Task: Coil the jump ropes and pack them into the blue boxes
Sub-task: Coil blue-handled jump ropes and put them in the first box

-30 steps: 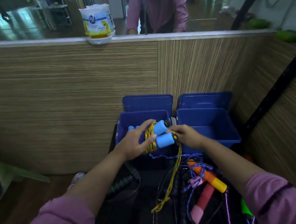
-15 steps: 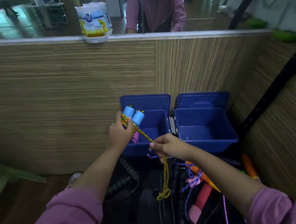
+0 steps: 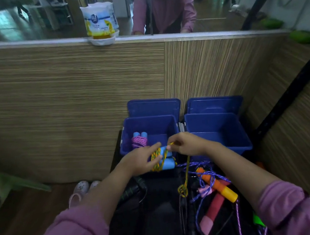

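Two open blue boxes stand against the wooden wall, the left box (image 3: 126, 144) and the right box (image 3: 245, 139). A coiled purple rope with blue handles (image 3: 139, 140) lies in the left box. My left hand (image 3: 145, 159) grips a yellow rope bundle with blue handles (image 3: 167, 160) in front of that box. My right hand (image 3: 186, 144) pinches the yellow cord just above the bundle. The cord's loose end (image 3: 183, 189) hangs down with a knot.
Loose ropes lie in a dark pile below my hands: an orange and yellow handle (image 3: 218, 186), a pink handle (image 3: 212, 214), a purple cord (image 3: 203, 198) and black handles (image 3: 131, 190). A white packet (image 3: 99, 22) stands on the ledge. Sandals (image 3: 81, 188) lie on the floor at left.
My left hand has brought the bundle down from above the left box to in front of it. My right hand rose to meet it, and less yellow cord hangs loose.
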The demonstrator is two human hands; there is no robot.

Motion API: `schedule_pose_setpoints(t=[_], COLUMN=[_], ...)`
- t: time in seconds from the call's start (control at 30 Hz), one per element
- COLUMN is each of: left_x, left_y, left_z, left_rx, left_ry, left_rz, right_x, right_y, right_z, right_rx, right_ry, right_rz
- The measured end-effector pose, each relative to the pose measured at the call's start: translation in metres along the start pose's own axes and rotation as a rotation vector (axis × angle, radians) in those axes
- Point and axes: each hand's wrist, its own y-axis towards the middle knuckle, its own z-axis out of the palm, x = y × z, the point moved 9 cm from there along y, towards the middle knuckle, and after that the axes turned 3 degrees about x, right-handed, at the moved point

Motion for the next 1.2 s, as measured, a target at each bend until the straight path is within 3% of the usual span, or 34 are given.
schedule_pose_setpoints(t=[0.2,0.43,0.63,0.8,0.97,1.2], left_x=[-0.034,-0.032,-0.035,-0.02,0.017,0.04], left_y=[-0.012,-0.012,-0.006,0.0,0.0,0.001], left_z=[0.008,-0.017,-0.041,-0.062,-0.082,-0.067], left_rx=[0.165,0.031,-0.1,-0.334,-0.602,-0.612], left_ry=[-0.164,-0.385,-0.556,-0.56,-0.496,-0.34], left_rz=[0.227,0.127,0.168,0.147,-0.116,-0.312], right_x=[-0.004,-0.025,-0.031,-0.042,-0.042,-0.025], right_y=[0.0,0.0,0.002,-0.004,-0.003,0.005], right_z=[0.002,-0.005,0.018,0.047,0.064,0.038], right_rx=[0.024,-0.052,-0.061,0.037,0.098,0.103], right_ry=[0.157,0.663,1.083,1.13,1.064,0.786], right_rz=[-0.108,-0.036,0.107,0.256,0.197,0.081])
